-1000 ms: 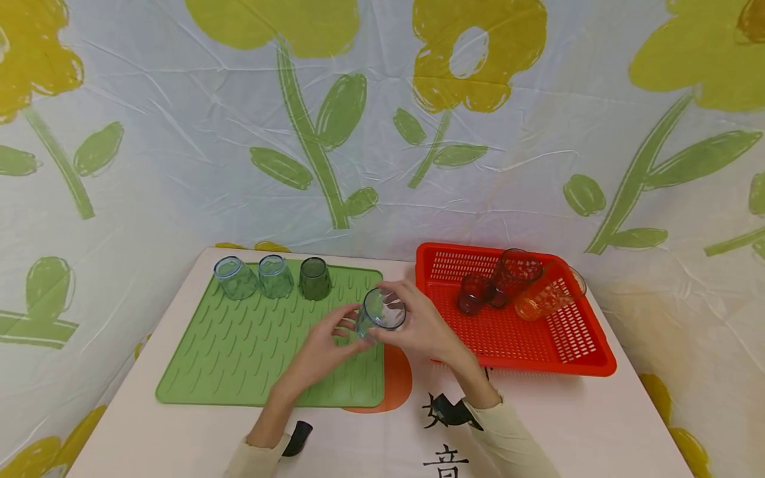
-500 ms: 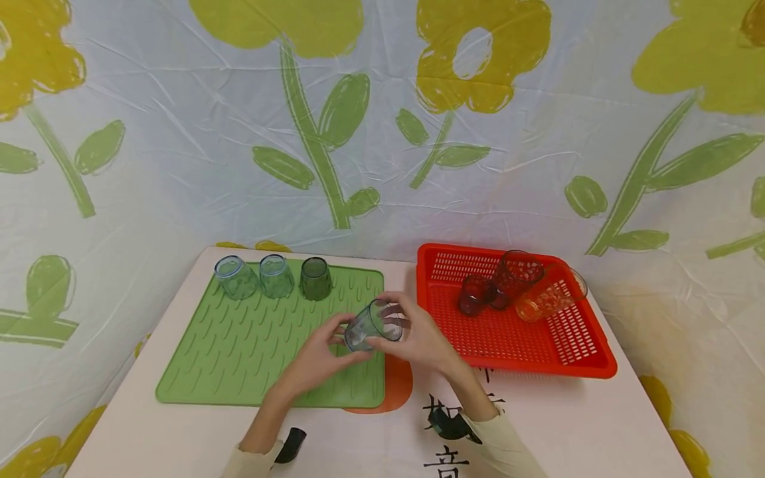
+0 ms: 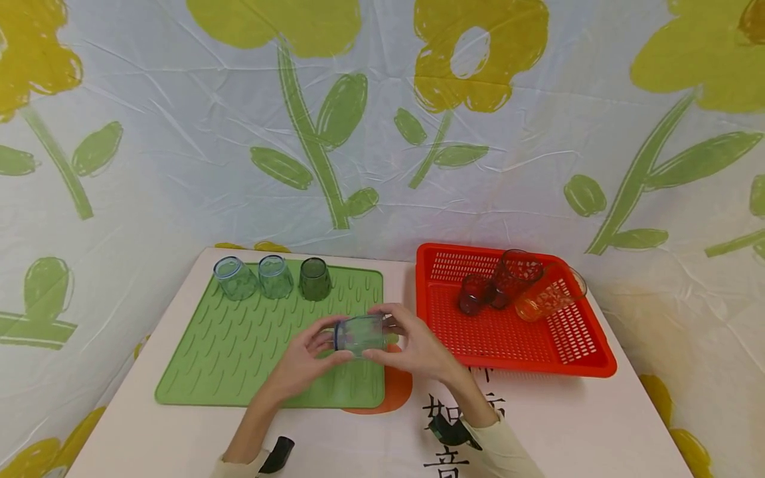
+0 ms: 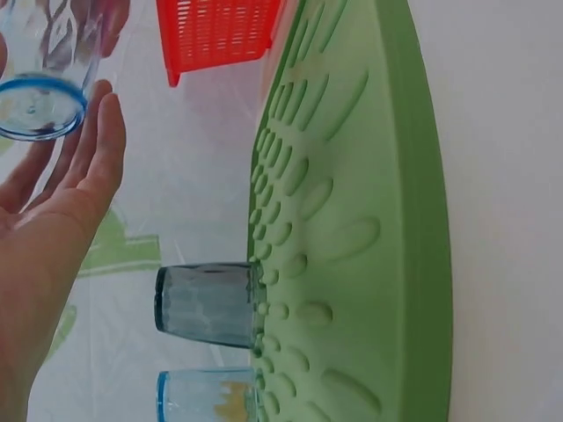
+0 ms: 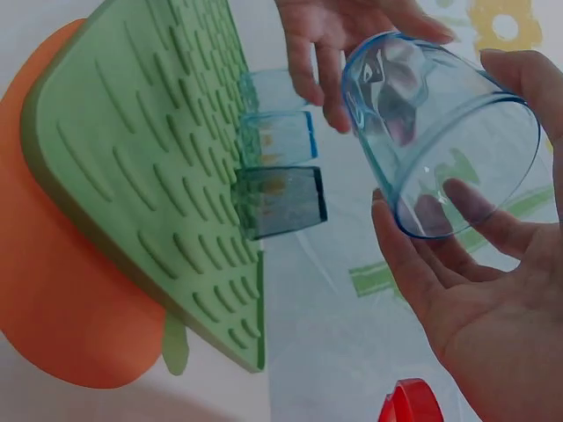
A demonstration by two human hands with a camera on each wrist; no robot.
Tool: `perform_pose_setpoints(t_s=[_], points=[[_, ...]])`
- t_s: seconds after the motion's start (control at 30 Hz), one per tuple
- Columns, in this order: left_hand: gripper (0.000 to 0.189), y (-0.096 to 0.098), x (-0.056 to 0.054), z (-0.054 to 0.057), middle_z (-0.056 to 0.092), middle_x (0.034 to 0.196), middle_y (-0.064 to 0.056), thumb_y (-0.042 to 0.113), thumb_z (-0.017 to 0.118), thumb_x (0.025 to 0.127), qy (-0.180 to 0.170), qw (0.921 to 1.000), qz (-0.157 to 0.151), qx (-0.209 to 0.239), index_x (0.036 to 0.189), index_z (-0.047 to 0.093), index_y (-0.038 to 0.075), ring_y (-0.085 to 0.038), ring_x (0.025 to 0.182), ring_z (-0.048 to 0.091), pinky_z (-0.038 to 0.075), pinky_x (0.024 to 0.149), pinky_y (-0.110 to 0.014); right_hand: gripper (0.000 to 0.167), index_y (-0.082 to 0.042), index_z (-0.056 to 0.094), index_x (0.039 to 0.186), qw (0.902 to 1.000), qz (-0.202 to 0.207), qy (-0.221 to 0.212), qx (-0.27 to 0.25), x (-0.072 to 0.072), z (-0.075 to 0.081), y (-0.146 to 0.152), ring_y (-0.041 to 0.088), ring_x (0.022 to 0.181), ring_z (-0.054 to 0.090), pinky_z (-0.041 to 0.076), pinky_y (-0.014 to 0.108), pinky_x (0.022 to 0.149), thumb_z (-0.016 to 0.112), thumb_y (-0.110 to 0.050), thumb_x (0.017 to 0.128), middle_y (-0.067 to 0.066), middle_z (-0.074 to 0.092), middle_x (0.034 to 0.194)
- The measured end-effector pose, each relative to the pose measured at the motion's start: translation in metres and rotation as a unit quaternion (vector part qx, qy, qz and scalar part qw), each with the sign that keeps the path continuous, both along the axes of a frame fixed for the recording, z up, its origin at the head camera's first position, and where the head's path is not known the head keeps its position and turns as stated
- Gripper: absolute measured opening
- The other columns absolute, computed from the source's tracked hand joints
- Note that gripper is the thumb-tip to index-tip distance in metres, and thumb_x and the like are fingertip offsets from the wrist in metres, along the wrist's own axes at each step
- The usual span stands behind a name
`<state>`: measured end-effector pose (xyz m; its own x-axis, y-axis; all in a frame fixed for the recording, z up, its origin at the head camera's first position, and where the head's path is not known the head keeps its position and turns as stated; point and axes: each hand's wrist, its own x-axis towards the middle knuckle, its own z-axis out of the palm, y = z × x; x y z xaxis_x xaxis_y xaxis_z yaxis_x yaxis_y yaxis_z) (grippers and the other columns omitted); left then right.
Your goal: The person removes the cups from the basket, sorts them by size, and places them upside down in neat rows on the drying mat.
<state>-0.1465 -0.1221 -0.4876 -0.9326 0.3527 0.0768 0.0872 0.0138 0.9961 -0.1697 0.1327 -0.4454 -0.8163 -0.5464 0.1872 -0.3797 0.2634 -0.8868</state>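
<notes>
A clear drinking glass (image 3: 360,335) with a blue ring at one end lies sideways in the air above the right part of the green mat (image 3: 227,358). My left hand (image 3: 301,362) holds its blue-ringed end, which faces left. My right hand (image 3: 418,345) grips the other end between thumb and fingers. In the right wrist view the glass (image 5: 440,132) is tilted, its wide mouth towards the right palm. On the mat's back left stand two light blue glasses (image 3: 236,279) and a dark grey glass (image 3: 315,279), narrower ends up.
A red plastic basket (image 3: 520,366) stands at the right, holding an orange-looking glass (image 3: 550,292), a tall dark glass (image 3: 516,275) and a small dark red glass (image 3: 474,294). A flowered cloth (image 3: 382,146) hangs behind the white table (image 3: 335,441).
The held glass has turned from mouth-up to lying sideways, its blue-ringed end now leftward. Both hands have shifted slightly left and towards the near edge. The other glasses have stayed put.
</notes>
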Motion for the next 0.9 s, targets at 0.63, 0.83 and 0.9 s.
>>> perform_pose_setpoints(t_s=[0.63,0.83,0.9], points=[[0.062,-0.001,0.007,0.012,0.047,0.155,-0.007,0.013,0.073,0.097,0.032,0.9991,0.024,-0.009,0.153,0.047,0.011,-0.022,0.14,0.047,0.047,0.106,-0.028,0.066,-0.009,0.052,0.14,0.9988,0.032,0.003,0.036,0.004,-0.01,-0.011,0.016,0.115,0.063,0.052,0.038,0.103,0.084,-0.033,0.087,0.002,0.064,0.127],[0.06,0.002,0.008,0.014,0.049,0.153,-0.005,0.012,0.075,0.096,0.053,0.9977,0.039,-0.018,0.151,0.05,0.016,-0.024,0.143,0.044,0.043,0.109,-0.025,0.069,-0.007,0.051,0.142,0.999,0.029,0.011,0.034,0.006,-0.016,-0.018,0.025,0.118,0.063,0.051,0.041,0.104,0.083,-0.033,0.086,0.006,0.063,0.131],[0.06,0.003,0.008,0.015,0.05,0.152,-0.005,0.01,0.075,0.095,0.06,0.9974,0.039,-0.011,0.15,0.05,0.015,-0.024,0.142,0.044,0.043,0.11,-0.025,0.07,-0.008,0.05,0.142,0.9992,0.025,0.008,0.032,0.007,-0.018,-0.02,0.027,0.12,0.063,0.05,0.042,0.105,0.084,-0.033,0.086,0.005,0.063,0.132]])
